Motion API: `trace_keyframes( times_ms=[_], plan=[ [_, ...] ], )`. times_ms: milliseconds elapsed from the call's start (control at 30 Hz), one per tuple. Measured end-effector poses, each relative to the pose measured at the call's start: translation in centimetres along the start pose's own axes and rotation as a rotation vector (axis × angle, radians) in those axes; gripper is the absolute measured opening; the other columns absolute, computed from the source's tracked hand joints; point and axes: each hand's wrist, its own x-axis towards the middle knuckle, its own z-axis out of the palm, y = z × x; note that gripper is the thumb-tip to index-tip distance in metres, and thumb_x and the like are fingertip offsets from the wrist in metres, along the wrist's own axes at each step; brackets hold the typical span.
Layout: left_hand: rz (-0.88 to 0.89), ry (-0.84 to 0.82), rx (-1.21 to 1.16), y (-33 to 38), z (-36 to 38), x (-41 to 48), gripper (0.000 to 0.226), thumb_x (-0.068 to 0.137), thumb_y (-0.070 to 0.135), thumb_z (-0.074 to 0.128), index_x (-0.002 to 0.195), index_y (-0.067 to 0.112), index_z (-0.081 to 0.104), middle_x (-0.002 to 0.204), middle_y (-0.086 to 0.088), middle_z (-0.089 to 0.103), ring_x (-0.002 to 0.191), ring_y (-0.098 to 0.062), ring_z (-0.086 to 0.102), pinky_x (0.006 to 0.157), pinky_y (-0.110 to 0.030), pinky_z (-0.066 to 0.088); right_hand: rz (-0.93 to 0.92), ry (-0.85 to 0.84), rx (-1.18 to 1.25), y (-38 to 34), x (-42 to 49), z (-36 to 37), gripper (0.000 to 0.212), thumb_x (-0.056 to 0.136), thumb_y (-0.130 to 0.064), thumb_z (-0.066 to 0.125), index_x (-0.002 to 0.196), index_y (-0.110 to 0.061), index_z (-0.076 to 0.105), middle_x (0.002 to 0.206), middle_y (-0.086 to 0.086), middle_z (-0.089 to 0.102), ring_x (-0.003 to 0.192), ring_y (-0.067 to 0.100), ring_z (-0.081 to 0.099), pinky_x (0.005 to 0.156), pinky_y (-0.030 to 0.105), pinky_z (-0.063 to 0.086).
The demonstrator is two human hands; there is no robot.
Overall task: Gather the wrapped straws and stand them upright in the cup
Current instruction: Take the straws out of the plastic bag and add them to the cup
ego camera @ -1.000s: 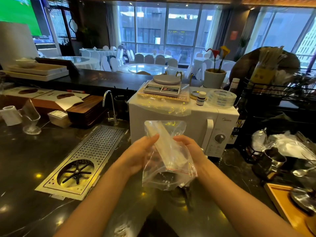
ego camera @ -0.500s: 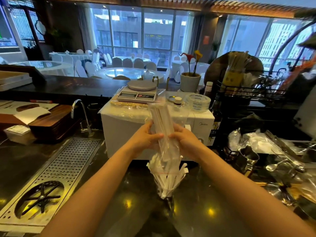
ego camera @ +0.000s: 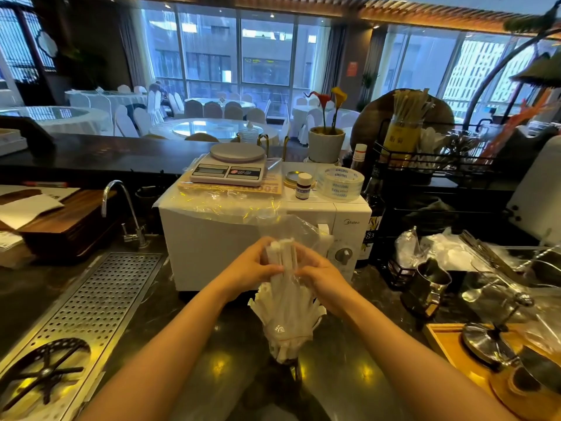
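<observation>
A bundle of white paper-wrapped straws point(ego camera: 285, 302) stands upright in front of me, still partly inside a clear plastic bag point(ego camera: 290, 230) whose loose end sticks up above it. My left hand point(ego camera: 253, 264) and my right hand point(ego camera: 318, 270) both grip the bundle near its top, one on each side. The lower ends fan out and drop into a dark glass cup point(ego camera: 287, 361) on the black counter; the cup is mostly hidden by the straws.
A white microwave point(ego camera: 212, 238) with a kitchen scale point(ego camera: 232, 165) and tape rolls stands right behind the bundle. A perforated metal drain tray point(ego camera: 91, 311) and tap lie left. A steel pitcher point(ego camera: 426, 287), wooden tray point(ego camera: 449, 344) and utensils crowd the right.
The bag has slid up off the straws, whose upper ends now show bare between my hands. The bundle went from tilted in the bag to upright, lower ends in the cup.
</observation>
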Motion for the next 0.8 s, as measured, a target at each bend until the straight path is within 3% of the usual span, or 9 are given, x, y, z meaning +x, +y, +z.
trace_keyframes(
  times_ms=[67, 167, 300, 433, 600, 667, 800],
  plan=[
    [0.000, -0.015, 0.008, -0.1, -0.2, 0.2, 0.028, 0.084, 0.009, 0.058, 0.099, 0.030, 0.046, 0.096, -0.002, 0.063, 0.090, -0.014, 0.062, 0.078, -0.025, 0.051, 0.007, 0.009, 0.009, 0.3, 0.1, -0.3, 0.057, 0.089, 0.008, 0.041, 0.105, -0.045, 0.052, 0.122, -0.002, 0.055, 0.111, 0.017, 0.055, 0.093, 0.033, 0.046],
    [0.003, -0.039, -0.010, 0.1, -0.3, 0.6, 0.027, 0.084, 0.009, 0.058, 0.094, 0.032, 0.047, 0.095, 0.001, 0.066, 0.088, -0.011, 0.064, 0.076, -0.020, 0.051, 0.011, 0.007, 0.044, 0.6, 0.3, -0.8, 0.057, 0.088, 0.010, 0.041, 0.106, -0.043, 0.053, 0.119, -0.006, 0.057, 0.110, 0.015, 0.056, 0.098, 0.035, 0.045],
    [0.005, -0.052, 0.012, 0.6, -0.4, 1.6, 0.023, 0.084, 0.012, 0.058, 0.096, 0.029, 0.049, 0.095, -0.002, 0.066, 0.090, -0.018, 0.064, 0.080, -0.026, 0.050, -0.001, 0.014, 0.057, 0.1, 0.5, -1.6, 0.053, 0.088, 0.010, 0.041, 0.112, -0.036, 0.051, 0.111, -0.010, 0.060, 0.104, 0.010, 0.057, 0.096, 0.034, 0.045],
    [0.042, -0.046, 0.030, 1.8, -0.5, 2.4, 0.016, 0.084, 0.012, 0.058, 0.093, 0.024, 0.053, 0.089, 0.002, 0.065, 0.082, -0.007, 0.061, 0.065, -0.015, 0.046, -0.029, 0.039, 0.050, -0.9, 0.7, -2.3, 0.053, 0.087, 0.012, 0.041, 0.126, -0.024, 0.047, 0.111, -0.004, 0.061, 0.100, 0.009, 0.059, 0.093, 0.030, 0.046],
    [0.108, -0.005, 0.020, 3.3, -0.5, 3.3, 0.007, 0.084, 0.012, 0.058, 0.079, 0.017, 0.055, 0.086, -0.005, 0.065, 0.083, -0.018, 0.063, 0.078, -0.030, 0.051, -0.042, 0.060, 0.073, -2.8, 0.1, -3.3, 0.050, 0.089, 0.009, 0.039, 0.129, -0.021, 0.044, 0.107, -0.003, 0.061, 0.097, 0.010, 0.059, 0.083, 0.022, 0.048],
    [0.143, 0.016, -0.014, 4.3, -0.3, 3.7, 0.011, 0.084, 0.008, 0.057, 0.077, 0.015, 0.053, 0.081, -0.004, 0.065, 0.075, -0.012, 0.065, 0.069, -0.022, 0.052, -0.052, 0.106, 0.102, -3.6, -0.2, -3.8, 0.049, 0.089, 0.007, 0.041, 0.132, -0.016, 0.044, 0.103, -0.002, 0.063, 0.093, 0.012, 0.060, 0.080, 0.021, 0.049],
    [0.205, 0.065, -0.043, 6.6, 0.3, 4.1, 0.016, 0.086, 0.007, 0.054, 0.074, 0.017, 0.050, 0.078, -0.003, 0.066, 0.067, -0.005, 0.066, 0.061, -0.017, 0.052, -0.083, 0.212, 0.178, -5.1, -1.1, -4.8, 0.038, 0.091, -0.004, 0.050, 0.128, -0.012, 0.049, 0.121, 0.017, 0.061, 0.097, 0.023, 0.059, 0.096, 0.038, 0.045]
  ],
)
